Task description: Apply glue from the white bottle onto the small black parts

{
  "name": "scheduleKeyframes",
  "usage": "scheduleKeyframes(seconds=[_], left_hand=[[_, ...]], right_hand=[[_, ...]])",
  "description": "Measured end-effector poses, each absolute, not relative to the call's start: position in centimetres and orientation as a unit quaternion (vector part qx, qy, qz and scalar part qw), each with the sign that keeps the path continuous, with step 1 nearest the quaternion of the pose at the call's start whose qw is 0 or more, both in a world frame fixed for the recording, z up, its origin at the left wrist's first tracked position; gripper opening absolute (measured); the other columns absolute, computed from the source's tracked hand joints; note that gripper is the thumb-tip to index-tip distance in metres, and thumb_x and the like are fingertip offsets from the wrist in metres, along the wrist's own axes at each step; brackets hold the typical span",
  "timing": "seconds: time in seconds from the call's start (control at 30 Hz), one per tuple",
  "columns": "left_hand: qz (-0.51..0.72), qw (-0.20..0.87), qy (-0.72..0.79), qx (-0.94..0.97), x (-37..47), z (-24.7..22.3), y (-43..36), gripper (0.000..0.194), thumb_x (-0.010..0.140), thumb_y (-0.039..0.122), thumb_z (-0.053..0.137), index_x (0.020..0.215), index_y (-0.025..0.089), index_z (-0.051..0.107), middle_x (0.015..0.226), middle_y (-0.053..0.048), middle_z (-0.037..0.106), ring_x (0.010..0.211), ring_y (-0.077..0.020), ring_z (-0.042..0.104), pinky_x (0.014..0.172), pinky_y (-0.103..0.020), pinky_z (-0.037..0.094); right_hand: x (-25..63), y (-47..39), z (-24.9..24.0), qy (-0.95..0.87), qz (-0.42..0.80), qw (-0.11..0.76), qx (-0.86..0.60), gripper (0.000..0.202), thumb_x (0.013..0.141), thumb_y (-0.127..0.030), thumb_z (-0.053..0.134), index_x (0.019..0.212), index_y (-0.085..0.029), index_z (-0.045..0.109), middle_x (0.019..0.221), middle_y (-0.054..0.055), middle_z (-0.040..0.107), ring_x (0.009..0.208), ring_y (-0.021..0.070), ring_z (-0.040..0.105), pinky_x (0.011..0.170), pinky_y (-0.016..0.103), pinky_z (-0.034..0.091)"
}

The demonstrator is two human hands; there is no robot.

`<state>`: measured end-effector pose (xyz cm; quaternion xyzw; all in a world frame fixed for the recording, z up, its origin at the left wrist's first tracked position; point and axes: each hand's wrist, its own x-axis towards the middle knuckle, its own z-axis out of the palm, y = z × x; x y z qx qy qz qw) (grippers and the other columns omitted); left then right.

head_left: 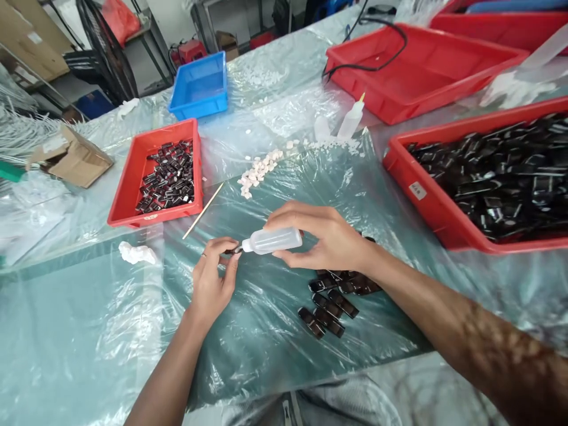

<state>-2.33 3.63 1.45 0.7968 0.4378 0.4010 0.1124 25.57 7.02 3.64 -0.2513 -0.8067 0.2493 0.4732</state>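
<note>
At the centre of the frame, a translucent bottle point(277, 241) is gripped between thumb and part-curled fingers of the right hand point(322, 236); its nozzle point(247, 245) is held at a small dark piece point(231, 251), pinched by the left hand's point(212, 278) fingertips.

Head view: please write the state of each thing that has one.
Left hand, pinching a small dark piece
Right hand, gripping a squeeze bottle
Squeeze bottle, tipped, nozzle at the piece
Left red tray, partly filled
Near right red tray, well filled
Cardboard box, flaps open
White wad, crumpled
Fan, running or not unclear
</note>
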Motion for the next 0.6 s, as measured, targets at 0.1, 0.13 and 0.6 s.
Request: scheduleKeyframes(seconds=[0.1,0.13,0.6], left_hand=[[0.406,0.175,0.463,0.768,-2.6,1.2,3.2,0.021,0.109,0.023,0.065,0.129,0.030,0.067,0.122,-0.005,0.087,0.096,-0.0185,0.088,0.066,-0.026,0.073],[0.409,0.194,0.476,0.754,-2.7,1.1,3.1,0.022,0.109,0.025,0.065,0.130,0.032,0.067,0.123,-0.004,0.089,0.095,-0.0194,0.089,0.066,-0.027,0.074],[0.458,0.123,0.465,0.748,-3.5,0.6,4.8,0.031,0.098,0.035,0.072,0.125,0.048,0.076,0.100,0.004,0.095,0.072,-0.0313,0.089,0.067,-0.047,0.079]], right_hand=[[25.7,8.4,2.0,-0.746,0.367,0.479,-0.283,0.029,0.095,-0.028,0.081,0.122,-0.023,0.076,0.117,0.006,0.083,0.102,0.0211,0.078,0.090,0.037,0.066],[25.7,9.0,1.3,-0.713,0.416,0.478,-0.300,0.032,0.094,-0.032,0.083,0.123,-0.022,0.075,0.118,0.007,0.082,0.101,0.0215,0.079,0.089,0.037,0.066],[26.0,13.3,-2.1,-0.658,0.384,0.469,-0.446,0.042,0.078,-0.018,0.090,0.114,-0.026,0.069,0.116,0.000,0.082,0.114,0.0223,0.078,0.110,0.041,0.061]])
